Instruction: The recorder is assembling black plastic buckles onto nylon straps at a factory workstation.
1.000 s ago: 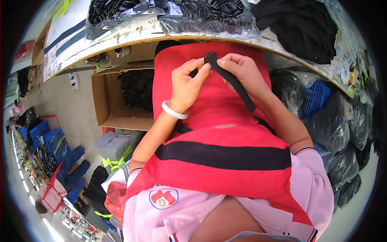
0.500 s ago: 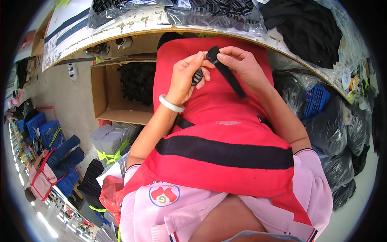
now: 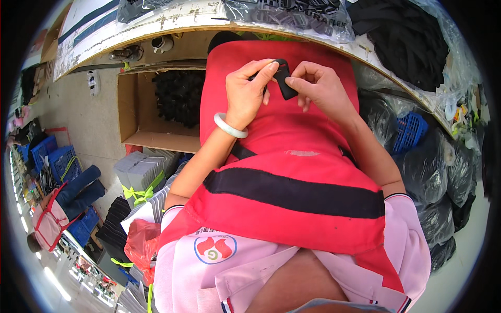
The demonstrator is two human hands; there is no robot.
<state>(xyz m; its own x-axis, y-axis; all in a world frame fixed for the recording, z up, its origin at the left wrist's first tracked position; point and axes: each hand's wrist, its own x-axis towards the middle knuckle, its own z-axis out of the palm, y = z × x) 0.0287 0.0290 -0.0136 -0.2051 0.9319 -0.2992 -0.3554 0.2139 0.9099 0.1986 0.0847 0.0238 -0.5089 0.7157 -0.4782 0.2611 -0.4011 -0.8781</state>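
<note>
Over my red-aproned lap, my left hand (image 3: 246, 89) pinches the top of a short black webbing strap (image 3: 286, 89) between thumb and fingers. A black plastic buckle appears to be at the strap's upper end, mostly hidden by my fingertips. My right hand (image 3: 322, 88) is closed at the strap's right side, its thumb and forefinger on the webbing. The strap hangs folded between the two hands. Dark plastic shows behind my left fingers, too covered to make out. A pale bangle (image 3: 229, 127) circles my left wrist.
A worktable (image 3: 193, 22) curves across the far side, bearing a clear bag of black buckles (image 3: 302, 15) and a heap of black straps (image 3: 407, 44). An open cardboard box (image 3: 162, 140) of black pieces stands left. Dark plastic bags (image 3: 425, 167) and a blue basket (image 3: 409, 131) are right.
The long strap end that hung down toward my lap is now drawn up, leaving a short folded piece. My right hand has moved slightly lower, and the buckle in my left palm is now hidden.
</note>
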